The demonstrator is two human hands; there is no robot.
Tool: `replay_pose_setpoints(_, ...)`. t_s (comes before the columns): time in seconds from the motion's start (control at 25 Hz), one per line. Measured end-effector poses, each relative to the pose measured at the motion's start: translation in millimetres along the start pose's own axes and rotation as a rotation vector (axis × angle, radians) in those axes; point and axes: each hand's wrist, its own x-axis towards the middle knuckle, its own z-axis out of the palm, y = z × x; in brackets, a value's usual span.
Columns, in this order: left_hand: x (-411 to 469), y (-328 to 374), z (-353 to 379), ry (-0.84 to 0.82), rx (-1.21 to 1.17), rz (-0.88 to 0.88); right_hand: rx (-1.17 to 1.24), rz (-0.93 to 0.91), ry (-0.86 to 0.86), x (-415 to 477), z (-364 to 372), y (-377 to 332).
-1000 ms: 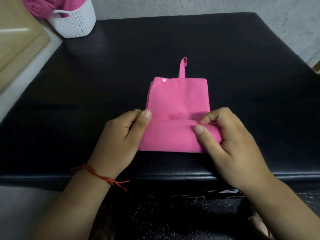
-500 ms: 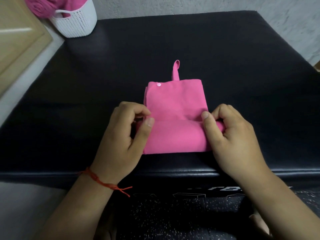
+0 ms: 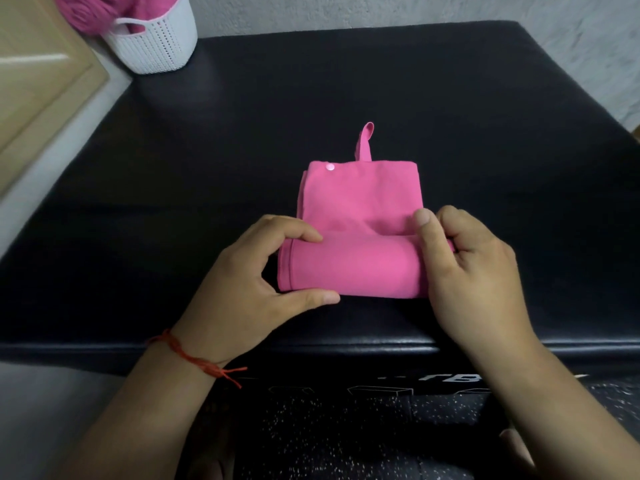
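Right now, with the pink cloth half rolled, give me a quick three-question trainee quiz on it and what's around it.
1. True or false: the pink cloth lies completely flat on the black pad.
2. Where does the white basket stand? A) far left B) far right C) at the near edge
3. Which grips the rolled end: the left hand, the right hand, or both?

Key:
1. False: its near end is rolled up.
2. A.
3. Both, one at each end of the roll.
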Motion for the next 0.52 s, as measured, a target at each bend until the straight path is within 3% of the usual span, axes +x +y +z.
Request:
replay_pose_setpoints(0.2,2.1,2.6,-1.1,-0.018,-0.082,-0.118,-0.079,-0.214,-0.005,-12.7,-0.5,8.2)
replay_pose_setpoints(0.52,6.7,-1.1,3.3,-0.045,-0.138,-0.197,0.012,-0.003,-0.235,-19.1,-16.1,-3.5)
